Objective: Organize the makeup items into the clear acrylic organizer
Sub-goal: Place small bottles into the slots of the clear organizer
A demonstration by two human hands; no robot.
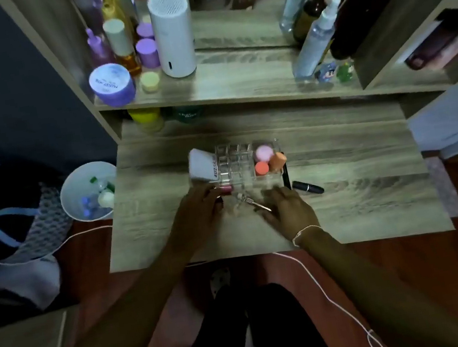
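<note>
The clear acrylic organizer [236, 161] stands mid-desk. Its right section holds a pink sponge [264, 152], a coral sponge [261, 168] and an orange sponge [277, 161]. A white tube [202, 165] leans in its left side. My left hand [198, 212] is closed around a pink lipstick [225, 189] at the organizer's front left corner. My right hand [286, 209] rests on the desk in front of the organizer, its fingers pinching a thin metal tool [256, 203]. A black lipstick tube [308, 187] lies on the desk to the right.
The upper shelf carries purple jars [112, 85], bottles, a white cylinder [173, 35] and spray bottles [317, 36] by the mirror. A white bin [88, 192] stands on the floor at left, beside a bag. A white cable [324, 293] hangs over my right forearm.
</note>
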